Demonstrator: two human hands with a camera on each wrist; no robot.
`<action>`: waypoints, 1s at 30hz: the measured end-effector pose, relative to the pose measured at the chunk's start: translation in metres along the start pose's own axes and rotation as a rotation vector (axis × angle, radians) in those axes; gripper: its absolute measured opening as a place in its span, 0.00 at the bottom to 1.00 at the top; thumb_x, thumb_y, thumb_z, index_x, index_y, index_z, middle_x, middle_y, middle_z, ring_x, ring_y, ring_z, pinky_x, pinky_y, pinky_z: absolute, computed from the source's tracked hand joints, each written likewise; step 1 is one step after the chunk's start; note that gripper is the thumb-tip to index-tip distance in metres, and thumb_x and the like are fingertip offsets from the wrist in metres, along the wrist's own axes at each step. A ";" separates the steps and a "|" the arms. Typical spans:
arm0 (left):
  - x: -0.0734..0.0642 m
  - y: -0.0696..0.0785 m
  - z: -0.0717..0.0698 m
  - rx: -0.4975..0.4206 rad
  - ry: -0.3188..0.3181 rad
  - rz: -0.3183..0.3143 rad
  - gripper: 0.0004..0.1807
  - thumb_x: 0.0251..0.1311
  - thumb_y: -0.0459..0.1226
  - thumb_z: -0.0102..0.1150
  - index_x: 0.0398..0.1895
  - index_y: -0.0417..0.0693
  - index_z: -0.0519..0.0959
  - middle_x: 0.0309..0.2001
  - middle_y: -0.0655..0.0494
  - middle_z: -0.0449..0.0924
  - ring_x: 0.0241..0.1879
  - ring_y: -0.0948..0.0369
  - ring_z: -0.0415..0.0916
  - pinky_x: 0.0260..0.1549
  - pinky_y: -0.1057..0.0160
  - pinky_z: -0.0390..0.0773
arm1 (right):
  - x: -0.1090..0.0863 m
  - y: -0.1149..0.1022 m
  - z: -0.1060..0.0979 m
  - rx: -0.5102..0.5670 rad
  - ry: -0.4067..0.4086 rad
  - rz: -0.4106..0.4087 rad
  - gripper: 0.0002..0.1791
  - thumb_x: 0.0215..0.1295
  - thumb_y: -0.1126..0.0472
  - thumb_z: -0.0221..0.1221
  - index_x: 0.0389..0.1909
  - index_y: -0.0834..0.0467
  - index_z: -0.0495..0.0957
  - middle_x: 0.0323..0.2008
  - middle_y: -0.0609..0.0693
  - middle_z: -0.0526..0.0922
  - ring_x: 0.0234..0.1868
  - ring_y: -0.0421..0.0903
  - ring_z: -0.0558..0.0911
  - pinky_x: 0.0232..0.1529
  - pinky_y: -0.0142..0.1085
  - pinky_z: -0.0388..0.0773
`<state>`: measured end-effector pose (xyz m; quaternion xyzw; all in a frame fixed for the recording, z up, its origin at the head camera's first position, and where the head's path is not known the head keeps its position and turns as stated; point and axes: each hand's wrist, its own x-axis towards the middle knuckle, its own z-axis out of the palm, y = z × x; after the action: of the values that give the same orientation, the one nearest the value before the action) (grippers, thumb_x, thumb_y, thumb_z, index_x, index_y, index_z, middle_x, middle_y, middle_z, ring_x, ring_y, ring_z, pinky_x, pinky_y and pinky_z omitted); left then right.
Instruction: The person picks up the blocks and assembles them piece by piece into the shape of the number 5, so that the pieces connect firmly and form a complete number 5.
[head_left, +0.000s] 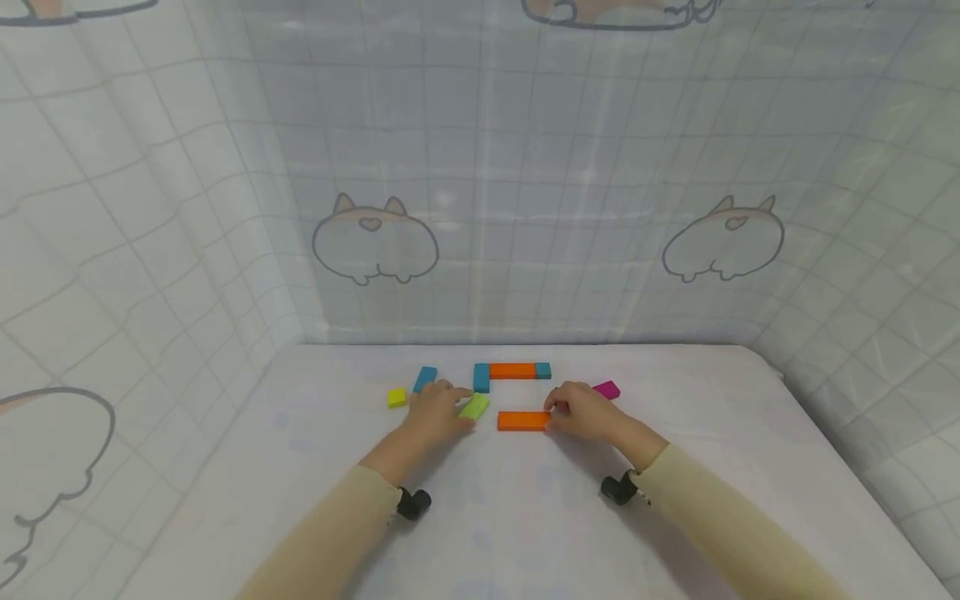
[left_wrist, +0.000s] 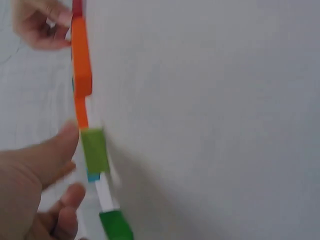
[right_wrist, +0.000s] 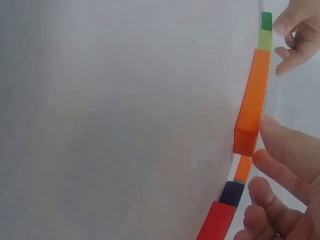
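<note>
My left hand (head_left: 435, 414) has its thumb and forefinger spread around a light green block (head_left: 476, 406), the fingertips close to its ends. In the left wrist view, that thumb (left_wrist: 67, 141) is straight, beside the green block (left_wrist: 94, 151). With thumb and fingers, my right hand (head_left: 588, 411) pinches the right end of a long orange block (head_left: 522, 422), which lies crosswise on the table. The right wrist view shows the thumb (right_wrist: 285, 142) against the edge of this orange block (right_wrist: 251, 100).
Behind lie a blue block (head_left: 482, 379), a second orange block (head_left: 512, 371) and a teal block (head_left: 543, 371) joined in a row. At left are a yellow block (head_left: 397, 398) and another blue one (head_left: 424, 378); a magenta block (head_left: 607, 389) lies right. A dark green block (left_wrist: 117, 225) shows beyond.
</note>
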<state>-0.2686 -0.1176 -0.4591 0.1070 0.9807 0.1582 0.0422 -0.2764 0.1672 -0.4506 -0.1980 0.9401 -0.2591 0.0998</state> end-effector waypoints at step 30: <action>0.009 0.005 -0.003 0.143 -0.091 0.081 0.32 0.60 0.57 0.66 0.67 0.62 0.76 0.53 0.50 0.76 0.53 0.51 0.68 0.58 0.40 0.65 | 0.006 0.005 0.002 0.005 -0.005 0.006 0.10 0.59 0.60 0.72 0.41 0.51 0.85 0.31 0.45 0.76 0.37 0.45 0.73 0.41 0.37 0.74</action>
<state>-0.2770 -0.1117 -0.4554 0.1564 0.9814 0.0842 0.0725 -0.2827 0.1675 -0.4552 -0.1954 0.9397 -0.2607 0.1035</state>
